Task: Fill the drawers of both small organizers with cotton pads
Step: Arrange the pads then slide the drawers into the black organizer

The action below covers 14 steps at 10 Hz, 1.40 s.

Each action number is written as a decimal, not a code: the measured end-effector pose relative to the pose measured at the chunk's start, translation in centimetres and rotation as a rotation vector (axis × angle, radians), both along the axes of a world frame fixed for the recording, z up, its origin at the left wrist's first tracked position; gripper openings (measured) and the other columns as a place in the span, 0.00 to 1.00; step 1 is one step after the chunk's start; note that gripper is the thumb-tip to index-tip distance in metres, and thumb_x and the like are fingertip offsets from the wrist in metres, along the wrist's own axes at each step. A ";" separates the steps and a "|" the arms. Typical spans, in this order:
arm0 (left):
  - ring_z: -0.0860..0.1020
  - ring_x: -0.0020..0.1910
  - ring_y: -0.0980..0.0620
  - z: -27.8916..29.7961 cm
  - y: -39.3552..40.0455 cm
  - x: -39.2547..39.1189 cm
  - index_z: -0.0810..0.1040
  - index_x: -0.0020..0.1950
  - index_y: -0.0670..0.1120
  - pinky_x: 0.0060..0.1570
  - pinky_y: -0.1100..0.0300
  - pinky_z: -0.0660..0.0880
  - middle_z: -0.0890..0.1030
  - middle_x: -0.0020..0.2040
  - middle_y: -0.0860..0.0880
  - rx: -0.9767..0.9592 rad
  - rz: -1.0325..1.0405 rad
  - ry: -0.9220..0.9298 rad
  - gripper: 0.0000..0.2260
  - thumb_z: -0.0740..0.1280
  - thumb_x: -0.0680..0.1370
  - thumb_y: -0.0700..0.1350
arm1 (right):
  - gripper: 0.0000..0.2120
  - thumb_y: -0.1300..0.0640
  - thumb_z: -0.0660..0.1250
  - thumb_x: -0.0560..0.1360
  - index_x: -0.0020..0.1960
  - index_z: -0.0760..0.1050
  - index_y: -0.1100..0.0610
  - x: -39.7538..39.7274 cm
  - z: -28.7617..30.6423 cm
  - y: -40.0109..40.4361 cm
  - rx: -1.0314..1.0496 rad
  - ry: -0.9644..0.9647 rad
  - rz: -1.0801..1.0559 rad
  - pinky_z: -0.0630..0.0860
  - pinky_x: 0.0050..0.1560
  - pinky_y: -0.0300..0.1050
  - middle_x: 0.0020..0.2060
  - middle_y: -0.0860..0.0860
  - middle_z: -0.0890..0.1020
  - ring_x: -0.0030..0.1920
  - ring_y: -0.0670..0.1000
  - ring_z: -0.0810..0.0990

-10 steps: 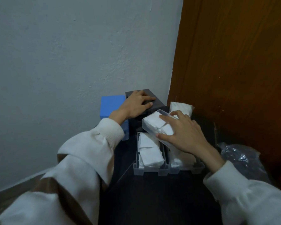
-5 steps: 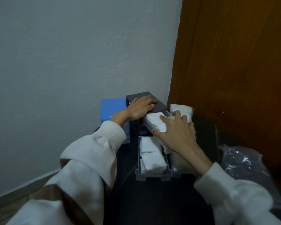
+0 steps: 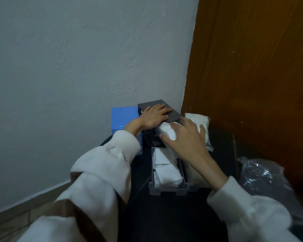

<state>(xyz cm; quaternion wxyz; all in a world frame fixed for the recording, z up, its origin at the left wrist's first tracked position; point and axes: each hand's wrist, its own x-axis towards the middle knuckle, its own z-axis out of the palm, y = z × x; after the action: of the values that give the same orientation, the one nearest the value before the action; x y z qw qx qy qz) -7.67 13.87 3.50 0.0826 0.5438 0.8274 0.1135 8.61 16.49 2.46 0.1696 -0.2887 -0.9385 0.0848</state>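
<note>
Dark counter [image 3: 164, 215] in the corner between grey wall [image 3: 77, 67] and wooden door [image 3: 252, 67]; clear bag [image 3: 262, 179] at right, blue organizer [image 3: 123, 117] beside grey organizer [image 3: 157, 106], pad pack [image 3: 198, 119] against the door. Left hand [image 3: 154, 117], fingers flat and released, presses the grey organizer's top; right hand [image 3: 185, 138], fingers spread and curled over, grasps a drawer [image 3: 164, 132] full of pads [image 3: 166, 129], tilted at the organizer's front. Below it, two more drawers [image 3: 168, 189] lie side by side, the left one showing pads, the right one mostly hidden by the right forearm.
</note>
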 end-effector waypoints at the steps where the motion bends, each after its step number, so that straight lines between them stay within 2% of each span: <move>1: 0.48 0.77 0.49 0.0 0.0 0.0 0.54 0.76 0.53 0.72 0.47 0.43 0.50 0.78 0.46 0.003 -0.005 0.000 0.21 0.50 0.83 0.47 | 0.30 0.37 0.55 0.77 0.74 0.58 0.48 1.9 -0.6 -0.2 0.009 -0.010 0.226 0.49 0.72 0.52 0.75 0.49 0.58 0.74 0.49 0.54; 2: 0.49 0.76 0.49 -0.1 -0.1 0.0 0.54 0.76 0.53 0.73 0.47 0.43 0.51 0.78 0.47 0.013 -0.004 0.007 0.20 0.49 0.83 0.47 | 0.32 0.36 0.53 0.77 0.76 0.51 0.47 2.3 -1.7 0.4 0.050 -0.100 0.291 0.45 0.74 0.51 0.76 0.47 0.54 0.75 0.46 0.50; 4: 0.49 0.76 0.49 0.0 -0.2 0.1 0.54 0.76 0.53 0.72 0.47 0.43 0.51 0.78 0.46 0.024 -0.004 -0.011 0.20 0.49 0.83 0.47 | 0.26 0.42 0.55 0.79 0.74 0.58 0.49 0.2 -2.3 1.3 0.090 -0.002 0.289 0.58 0.70 0.50 0.73 0.49 0.64 0.72 0.48 0.61; 5: 0.49 0.76 0.50 0.0 -0.3 0.2 0.55 0.76 0.53 0.72 0.48 0.42 0.52 0.78 0.46 0.033 -0.010 -0.024 0.20 0.49 0.83 0.46 | 0.24 0.43 0.56 0.79 0.73 0.61 0.49 0.0 -2.0 0.9 0.091 0.041 0.298 0.59 0.70 0.51 0.71 0.48 0.67 0.71 0.47 0.63; 6: 0.49 0.76 0.50 0.0 -0.4 0.2 0.55 0.76 0.53 0.72 0.48 0.42 0.51 0.78 0.46 0.035 -0.011 -0.027 0.20 0.48 0.83 0.46 | 0.28 0.42 0.59 0.77 0.74 0.59 0.49 1.4 -1.6 0.7 0.083 0.052 0.299 0.48 0.73 0.50 0.73 0.47 0.64 0.73 0.45 0.59; 7: 0.49 0.76 0.50 0.0 -0.3 0.2 0.55 0.76 0.53 0.72 0.48 0.42 0.52 0.78 0.47 0.037 -0.004 -0.030 0.20 0.48 0.83 0.47 | 0.33 0.40 0.62 0.75 0.75 0.54 0.48 3.6 -1.7 1.3 0.119 0.017 0.323 0.40 0.72 0.44 0.75 0.46 0.58 0.74 0.43 0.54; 8: 0.50 0.76 0.50 0.0 -0.2 0.2 0.56 0.76 0.54 0.72 0.48 0.42 0.52 0.78 0.47 0.037 0.003 -0.025 0.20 0.48 0.83 0.47 | 0.30 0.46 0.60 0.78 0.76 0.52 0.48 5.1 -2.2 2.3 0.182 -0.044 0.332 0.38 0.71 0.43 0.75 0.45 0.56 0.74 0.42 0.53; 9: 0.50 0.76 0.49 -0.1 -0.2 0.2 0.56 0.76 0.53 0.73 0.47 0.43 0.52 0.78 0.47 0.042 0.005 -0.023 0.20 0.48 0.83 0.47 | 0.24 0.54 0.55 0.81 0.75 0.54 0.48 5.1 -2.5 3.1 0.150 -0.053 0.350 0.42 0.72 0.41 0.75 0.46 0.57 0.74 0.43 0.56; 10: 0.51 0.76 0.49 0.0 -0.4 0.3 0.56 0.76 0.53 0.73 0.46 0.43 0.53 0.78 0.47 0.047 0.003 -0.028 0.20 0.48 0.83 0.47 | 0.22 0.57 0.53 0.82 0.75 0.54 0.47 4.0 -2.3 3.6 0.143 -0.056 0.400 0.43 0.70 0.39 0.75 0.45 0.58 0.74 0.42 0.55; 11: 0.50 0.76 0.50 0.1 -0.5 0.4 0.56 0.76 0.53 0.73 0.47 0.42 0.52 0.78 0.47 0.056 0.002 -0.037 0.20 0.48 0.83 0.47 | 0.23 0.59 0.54 0.82 0.75 0.56 0.48 2.5 -1.7 4.0 0.158 -0.072 0.421 0.45 0.71 0.39 0.75 0.45 0.58 0.74 0.43 0.56; 13: 0.50 0.76 0.50 -0.1 -0.4 0.3 0.57 0.76 0.53 0.73 0.47 0.42 0.53 0.78 0.46 0.062 0.000 -0.051 0.20 0.48 0.83 0.47 | 0.24 0.62 0.57 0.80 0.74 0.60 0.52 0.2 -1.9 4.1 0.249 -0.042 0.404 0.53 0.72 0.45 0.72 0.50 0.65 0.72 0.48 0.62; 14: 0.51 0.76 0.50 0.0 -0.5 0.4 0.57 0.76 0.52 0.73 0.47 0.42 0.53 0.78 0.46 0.064 -0.004 -0.048 0.20 0.48 0.83 0.47 | 0.20 0.64 0.63 0.77 0.68 0.70 0.55 0.2 -2.1 3.9 0.247 0.106 0.423 0.62 0.69 0.48 0.66 0.53 0.74 0.66 0.52 0.72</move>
<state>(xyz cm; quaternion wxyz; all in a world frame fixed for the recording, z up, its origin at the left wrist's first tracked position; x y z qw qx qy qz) -7.22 13.34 3.49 0.0850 0.5448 0.8201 0.1528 8.80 20.38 0.35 0.2309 -0.0583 -0.9711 0.0178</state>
